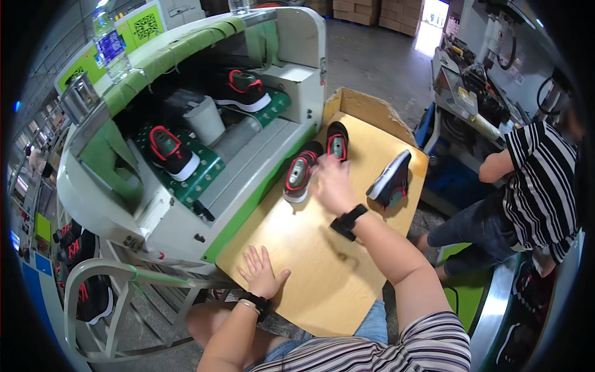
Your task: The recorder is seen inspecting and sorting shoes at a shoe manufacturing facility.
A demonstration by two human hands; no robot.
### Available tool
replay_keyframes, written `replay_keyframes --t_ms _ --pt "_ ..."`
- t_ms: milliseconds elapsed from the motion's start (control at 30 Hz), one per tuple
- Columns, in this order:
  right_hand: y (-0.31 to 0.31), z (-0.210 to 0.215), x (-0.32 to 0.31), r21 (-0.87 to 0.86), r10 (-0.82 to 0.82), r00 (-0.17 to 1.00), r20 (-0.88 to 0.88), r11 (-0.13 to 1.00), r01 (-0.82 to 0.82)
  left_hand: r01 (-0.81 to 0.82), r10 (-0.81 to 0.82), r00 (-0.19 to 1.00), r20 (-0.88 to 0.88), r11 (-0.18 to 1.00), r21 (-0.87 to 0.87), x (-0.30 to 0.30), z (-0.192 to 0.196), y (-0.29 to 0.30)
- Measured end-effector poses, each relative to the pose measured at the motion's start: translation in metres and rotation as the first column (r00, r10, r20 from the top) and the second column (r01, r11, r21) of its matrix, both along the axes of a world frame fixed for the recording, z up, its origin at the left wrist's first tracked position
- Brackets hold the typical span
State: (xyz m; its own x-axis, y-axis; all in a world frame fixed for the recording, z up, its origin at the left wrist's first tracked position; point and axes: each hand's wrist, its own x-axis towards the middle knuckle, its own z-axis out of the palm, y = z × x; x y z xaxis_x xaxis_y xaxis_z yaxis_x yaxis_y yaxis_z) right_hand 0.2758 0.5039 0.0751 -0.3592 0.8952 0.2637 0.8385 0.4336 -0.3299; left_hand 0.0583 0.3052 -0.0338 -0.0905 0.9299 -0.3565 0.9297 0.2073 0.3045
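Observation:
My left hand [261, 273] lies flat on the wooden board [297, 248], fingers spread and holding nothing. Farther up the board, my right hand [333, 183] reaches between two black sneakers with red trim. One sneaker [300, 174] stands just left of its fingers, a greenish-grey piece filling its opening. Just beyond the fingertips is the other sneaker [336, 140]. The right fingers are blurred, so whether they grip either shoe is unclear. To the right, a third sneaker [391, 180] rests on its side, its pale sole turned to the left.
A white-and-green machine [180, 223] stands at the left, with sneakers [173, 154] on its studded green belts. A metal rail [118, 266] curves at lower left. Cardboard [372, 108] edges the board's far end. A person in a striped shirt [539, 173] works at the right.

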Motion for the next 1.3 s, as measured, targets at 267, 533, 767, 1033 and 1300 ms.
replay_keyframes --t_ms 267,533,767,1033,1300 --pt "0.001 -0.065 0.17 -0.433 -0.848 0.471 -0.244 0.53 0.73 -0.014 0.013 1.0 -0.006 0.999 -0.035 -0.002 0.001 -0.002" --pt "-0.11 -0.058 0.12 -0.272 -0.346 0.92 -0.184 0.917 0.29 -0.029 0.028 0.999 -0.017 0.999 -0.036 0.003 -0.005 -0.004" --pt "-0.176 -0.044 0.054 -0.322 -0.105 0.859 -0.502 0.944 -0.073 -0.122 0.102 0.958 0.267 0.991 0.061 -0.018 -0.014 -0.002" --pt "-0.206 -0.087 -0.002 -0.269 -0.118 0.789 -0.602 0.961 -0.062 -0.183 0.15 0.877 0.457 0.983 0.029 -0.029 0.006 0.004" --pt "-0.21 -0.057 0.065 -0.372 -0.323 0.529 -0.784 0.928 0.016 -0.106 -0.069 0.916 0.395 0.908 0.406 0.008 0.056 0.124"
